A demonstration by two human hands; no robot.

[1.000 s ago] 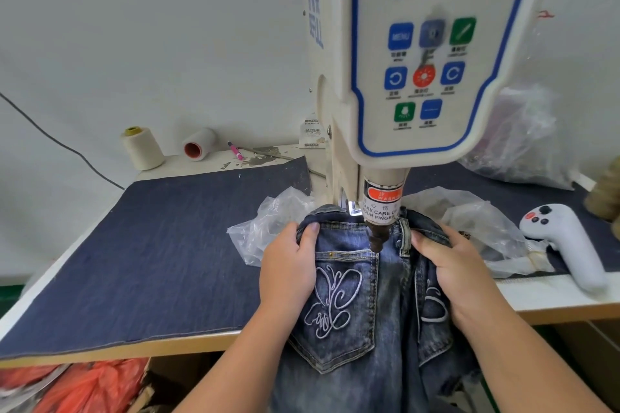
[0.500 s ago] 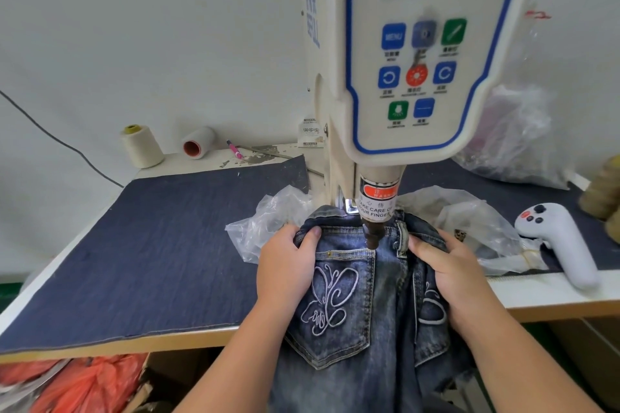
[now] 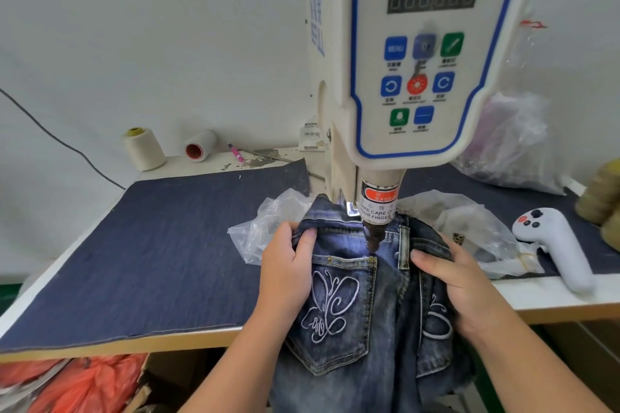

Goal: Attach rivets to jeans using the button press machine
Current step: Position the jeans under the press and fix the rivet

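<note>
Blue jeans [image 3: 362, 345] with a white embroidered back pocket hang over the table's front edge, waistband up under the button press machine [image 3: 402, 77]. The machine's dark punch tip [image 3: 373, 240] stands just above the pocket's upper right corner. My left hand [image 3: 288, 273] grips the waistband left of the punch, thumb on top of the denim. My right hand [image 3: 453, 285] grips the bunched jeans beside a belt loop, right of the punch. A small brass rivet [image 3: 329, 259] shows at the pocket's upper left corner.
Dark denim cloth [image 3: 161, 245] covers the table to the left. Clear plastic bags [image 3: 469, 228] lie behind the jeans on both sides. A white handheld controller [image 3: 557, 245] rests at the right. Two thread cones [image 3: 144, 147] stand at the back left. An orange bag [image 3: 84, 382] sits under the table.
The view has tilted upward a little. Both hands keep their grip on the jeans, which stay under the punch; no clear shift of the denim.
</note>
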